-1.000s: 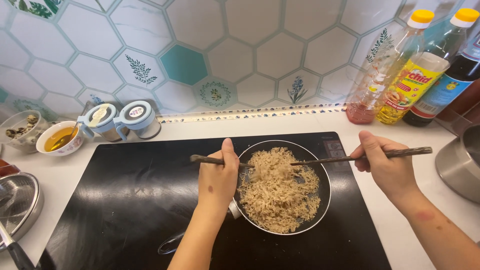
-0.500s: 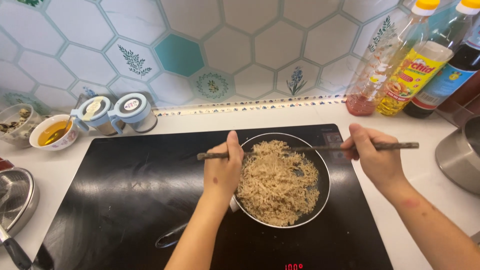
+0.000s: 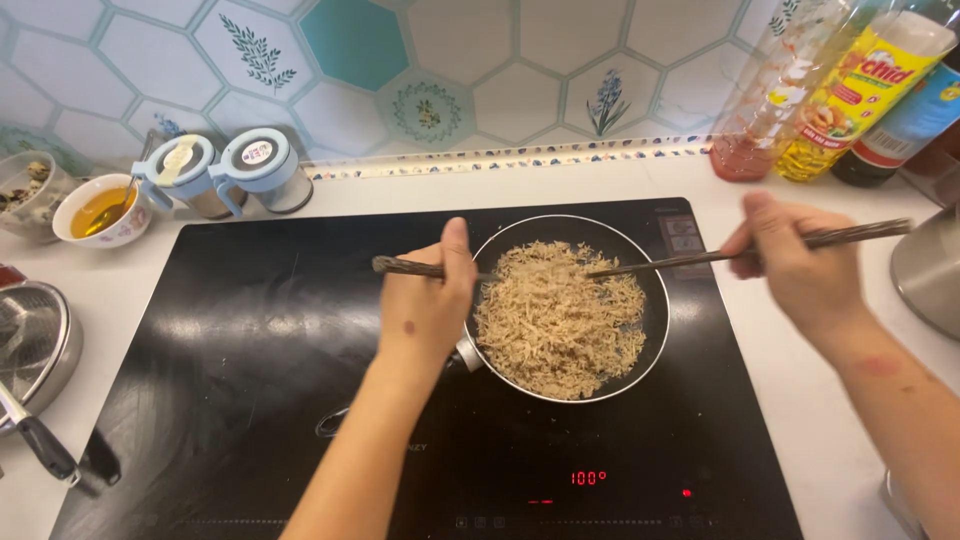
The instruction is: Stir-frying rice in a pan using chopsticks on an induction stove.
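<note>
While the small black pan [image 3: 652, 345] sits at centre frame on the black cooktop [image 3: 250, 380], heaped with shredded tan food [image 3: 555, 315], both hands work over it. Left hand [image 3: 425, 305], just left of the pan, is curled shut around 1 dark chopstick [image 3: 405, 267], thumb up. Right hand [image 3: 795, 265], at the right, pinches another chopstick [image 3: 700, 259] whose tip reaches into the food. Upper left, 2 lidded jars [image 3: 225, 170] and a bowl of yellow liquid [image 3: 100, 210]; upper right, bottles [image 3: 840, 90].
</note>
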